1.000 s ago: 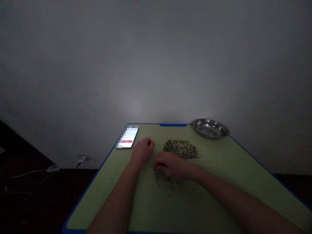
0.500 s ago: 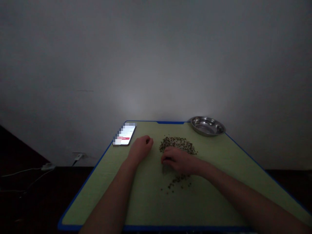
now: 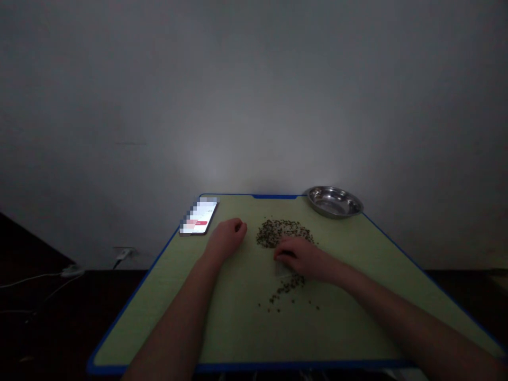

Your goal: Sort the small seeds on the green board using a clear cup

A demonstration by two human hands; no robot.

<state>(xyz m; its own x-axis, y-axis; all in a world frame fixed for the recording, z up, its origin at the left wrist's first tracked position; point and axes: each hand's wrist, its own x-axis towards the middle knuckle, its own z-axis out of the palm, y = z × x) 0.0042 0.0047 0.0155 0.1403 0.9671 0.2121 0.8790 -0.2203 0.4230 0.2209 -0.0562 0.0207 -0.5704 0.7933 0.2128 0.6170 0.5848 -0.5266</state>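
My left hand (image 3: 227,239) is curled into a loose fist resting on the table, left of a wide pile of small dark grains (image 3: 273,231); whether anything is inside it is hidden. At the near edge of that pile, my right hand (image 3: 307,258) is closed with thumb and fingers pinched. From under its fingers a small clear, flat piece (image 3: 282,270), like thin plastic, points down to the tabletop; its exact kind is too faint to tell. Nearer to me lies a smaller scatter of the same grains (image 3: 284,289), just below the right hand.
The light green table (image 3: 238,328) has a blue rim. A shallow steel bowl (image 3: 335,203) stands at its far right corner. A phone with a lit screen (image 3: 201,217) lies at the far left. Behind is a wall (image 3: 254,106), with cables (image 3: 71,271) at the lower left.
My right hand has shifted slightly right along the pile's near edge, and the clear piece shows more plainly. My left hand stays closed in place. The whole view has tilted a little.
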